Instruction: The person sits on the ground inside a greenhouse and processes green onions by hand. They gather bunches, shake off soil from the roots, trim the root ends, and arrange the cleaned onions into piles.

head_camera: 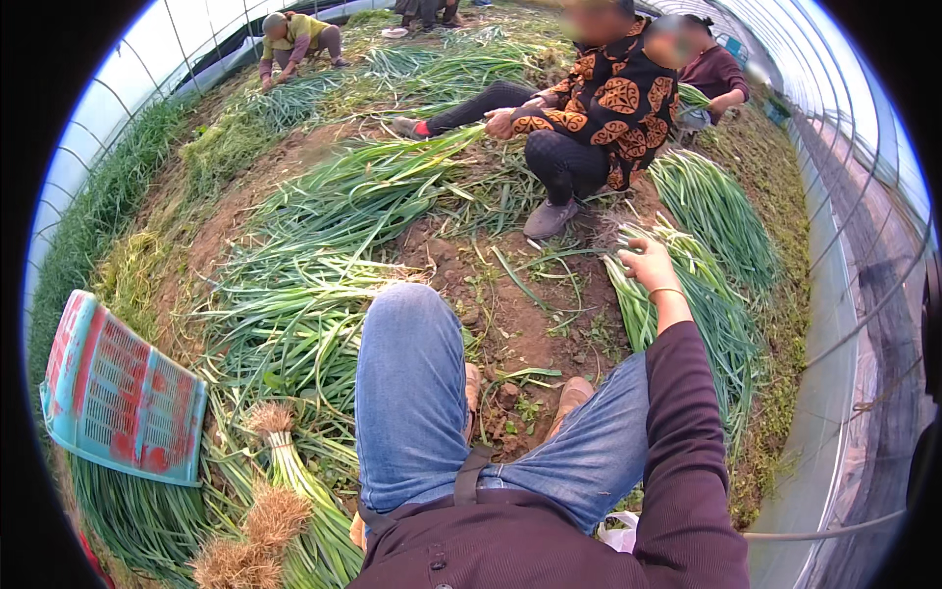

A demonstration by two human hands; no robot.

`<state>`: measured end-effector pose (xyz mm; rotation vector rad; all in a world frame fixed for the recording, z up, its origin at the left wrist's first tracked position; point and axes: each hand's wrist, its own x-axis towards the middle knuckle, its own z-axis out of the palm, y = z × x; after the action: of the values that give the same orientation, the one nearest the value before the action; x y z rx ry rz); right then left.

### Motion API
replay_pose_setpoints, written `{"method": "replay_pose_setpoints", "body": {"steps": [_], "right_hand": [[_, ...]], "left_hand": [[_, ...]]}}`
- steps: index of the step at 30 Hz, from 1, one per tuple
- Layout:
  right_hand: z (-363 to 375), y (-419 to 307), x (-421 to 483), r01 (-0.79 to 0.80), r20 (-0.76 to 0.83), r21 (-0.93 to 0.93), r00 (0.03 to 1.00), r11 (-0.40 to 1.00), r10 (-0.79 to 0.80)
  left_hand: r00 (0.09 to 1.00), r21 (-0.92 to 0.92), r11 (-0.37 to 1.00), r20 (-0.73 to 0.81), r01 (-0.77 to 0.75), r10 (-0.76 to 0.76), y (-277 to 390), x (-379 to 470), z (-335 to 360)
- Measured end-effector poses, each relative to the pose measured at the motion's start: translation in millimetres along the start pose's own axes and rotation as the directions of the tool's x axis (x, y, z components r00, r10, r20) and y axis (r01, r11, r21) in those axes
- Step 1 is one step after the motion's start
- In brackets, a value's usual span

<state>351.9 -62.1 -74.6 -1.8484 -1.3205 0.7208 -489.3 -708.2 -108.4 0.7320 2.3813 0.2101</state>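
My right hand (649, 266) reaches out to the right with fingers apart, over the pale root ends of a pile of long green onion-like plants (706, 316). Contact with the stalks is hard to judge; nothing shows in its grasp. A thin bracelet circles that wrist. My left hand is out of view. To the left of my bent knee lies a broad heap of loose onion-like plants (294, 324), pale ends toward me. Tied bundles with dry tan roots (276, 515) rest at my lower left, one banded near its roots (280, 439).
A blue-and-red plastic basket (132, 390) stands tilted at the left on more greens. Ahead, a co-worker in a patterned jacket (611, 96) squats holding stalks. Other people work further back. A plastic-film wall (817, 309) with hoops runs along the right. Bare soil (515, 324) lies between the heaps.
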Motion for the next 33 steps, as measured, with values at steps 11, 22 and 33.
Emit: {"method": "replay_pose_setpoints", "body": {"steps": [11,22,33], "right_hand": [[-181,77,-74,-0.206,-0.472,0.331,0.808,0.921,0.351],[-158,179,5,-0.418,-0.359,0.287,0.787,0.862,0.501],[18,294,150,-0.069,0.041,-0.553,0.993,0.830,0.110]], "left_hand": [[0.529,-0.007,0.542,-0.229,-0.840,0.817,553,142,15],[-0.100,-0.540,0.017,0.187,-0.842,0.977,910,-60,345],[0.128,-0.612,0.525,0.572,-0.592,0.810,993,17,493]]}}
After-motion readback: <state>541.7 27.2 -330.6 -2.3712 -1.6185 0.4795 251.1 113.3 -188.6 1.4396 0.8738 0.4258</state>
